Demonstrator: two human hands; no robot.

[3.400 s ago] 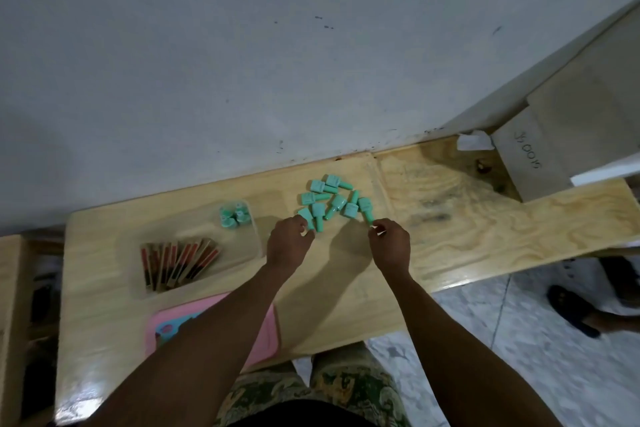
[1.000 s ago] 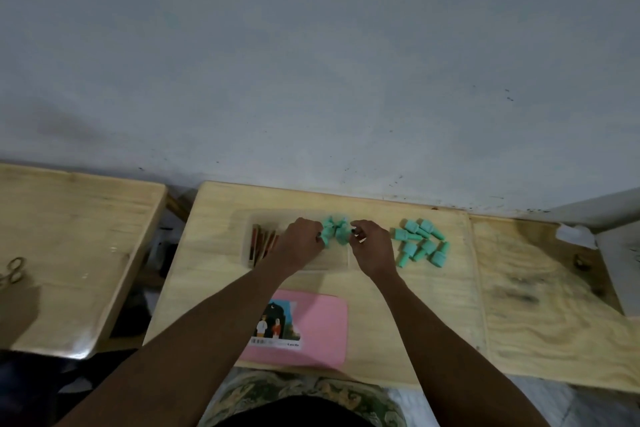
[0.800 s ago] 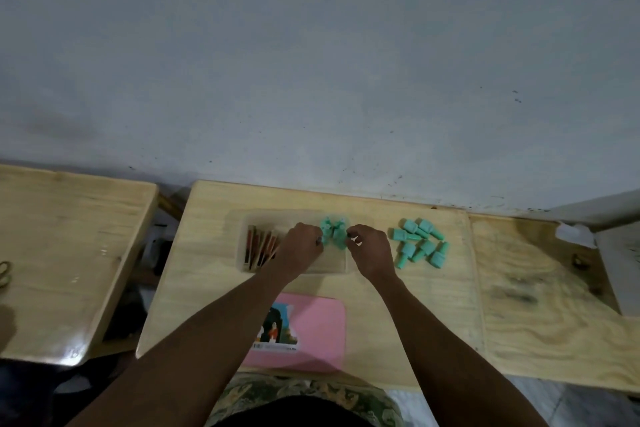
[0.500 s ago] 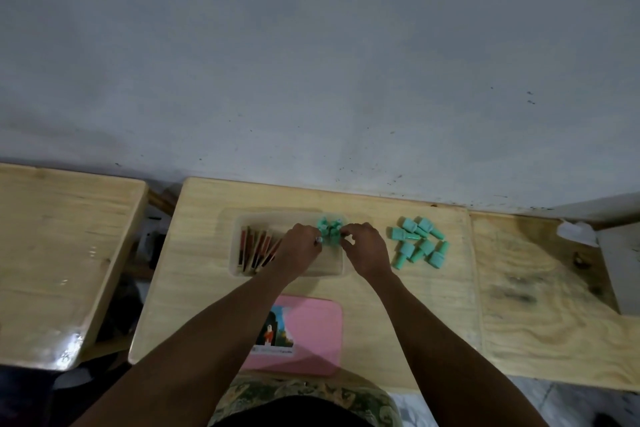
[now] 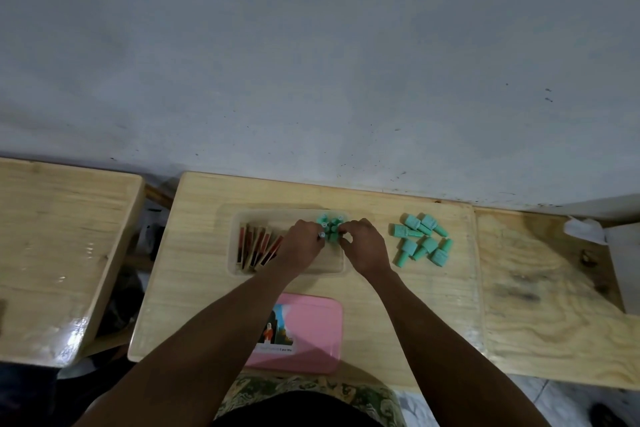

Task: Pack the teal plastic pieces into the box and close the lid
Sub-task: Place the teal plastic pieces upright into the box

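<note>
- The clear box sits open on the wooden bench, directly ahead of the person, probably so both hands can reach inside without stretching.
- A row of dark red-and-tan sticks leans across the box's left part, which leaves the right part free for the teal pieces.
- A packed cluster of teal pieces stands upright at the box's far right corner; standing them on end, touching, likely saves room for those to come.
- The loose teal pieces, about 9 of them, lie on their sides on the bench just right of the box, close enough for short trips.
- The pink lid lies flat on the bench nearer the person, apart from the box, so closing has not begun.
- The left hand is curled, its fingertips pressed against the cluster's left side.
- The right hand is likewise curled, fingertips meeting the cluster from the right; whether either hand pinches 1 single piece cannot be told.
- Together the 2 hands seem to be squeezing the cluster into a tight block.
</note>
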